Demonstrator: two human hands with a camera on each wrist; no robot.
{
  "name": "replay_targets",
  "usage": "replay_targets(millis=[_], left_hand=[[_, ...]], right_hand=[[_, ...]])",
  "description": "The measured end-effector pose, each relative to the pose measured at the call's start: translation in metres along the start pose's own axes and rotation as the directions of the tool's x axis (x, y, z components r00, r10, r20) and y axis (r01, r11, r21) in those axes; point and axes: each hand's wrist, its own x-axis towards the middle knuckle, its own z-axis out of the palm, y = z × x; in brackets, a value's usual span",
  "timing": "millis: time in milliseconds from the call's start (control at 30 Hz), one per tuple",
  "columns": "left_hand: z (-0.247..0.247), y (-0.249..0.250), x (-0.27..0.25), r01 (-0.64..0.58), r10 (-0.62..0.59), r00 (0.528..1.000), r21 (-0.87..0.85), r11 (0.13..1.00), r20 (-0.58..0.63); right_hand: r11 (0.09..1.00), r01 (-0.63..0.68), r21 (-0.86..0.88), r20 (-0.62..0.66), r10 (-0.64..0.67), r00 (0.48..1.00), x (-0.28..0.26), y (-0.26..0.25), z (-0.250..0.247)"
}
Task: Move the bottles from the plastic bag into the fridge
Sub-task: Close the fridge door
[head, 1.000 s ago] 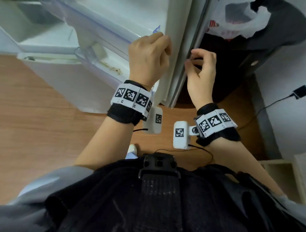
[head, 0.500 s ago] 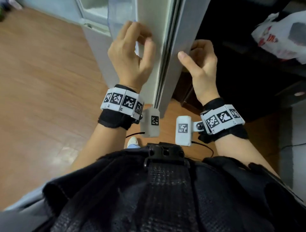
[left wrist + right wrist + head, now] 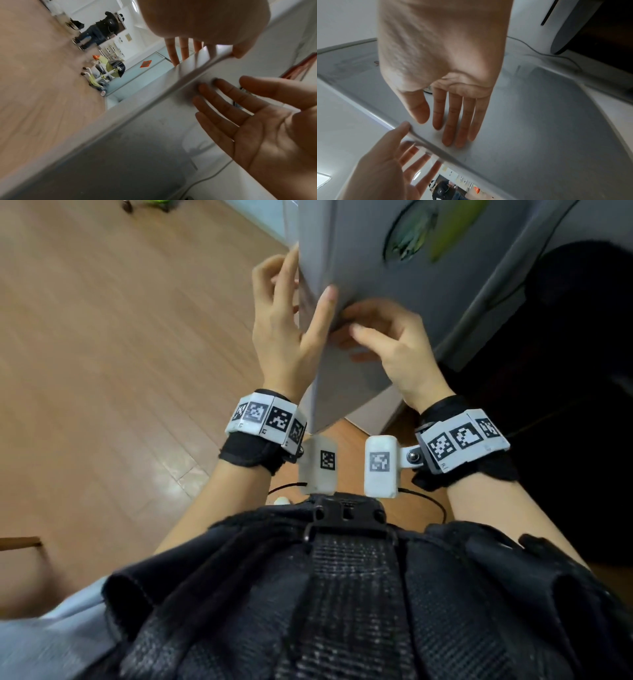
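1. Biggest thing here is the fridge door [image 3: 359, 285]: one grey slab, stiff and probably a bit heavy on its hinge. The smooth face gives no purchase, so I'd say the free edge is the place to take it.
2. Left hand [image 3: 287, 337] straddles that edge, thumb on the front face and fingers [image 3: 175, 54] reaching round the back, straight and not clamped. So it's relaxed against the door, not a real grasp.
3. Right hand [image 3: 394, 344] lies flat on the front just beside the left, fingers [image 3: 452, 128] extended and touching the panel. Nothing held there either.
4. Count: one door, two hands on it, one round sticker [image 3: 411, 232] higher up the front.
5. Bottles and plastic bag: zero in view, can't tell where they are. My guess is full bottles would be heavy, rigid and slick, best taken round the body.
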Motion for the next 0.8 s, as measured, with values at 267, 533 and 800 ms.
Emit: replay_targets(millis=[267,533,800], left_hand=[[-0.01,-0.094,0.111,0.091,-0.082,0.989,-0.068,0.994,0.124],[0.025,-0.152,0.209,0.189,-0.179,0.958,-0.028,0.981,0.223],[0.077,-0.189,0.292,0.251,-0.237,0.946,-0.037,0.967,0.223]], right_hand=[[1.0,-0.009,-0.008,-0.039,0.009,0.999,0.133,0.008,0.055],[1.0,-0.011,-0.012,-0.108,0.01,0.994,0.233,0.017,0.062],[1.0,-0.024,-0.013,-0.184,0.022,0.983,0.33,0.034,0.031]])
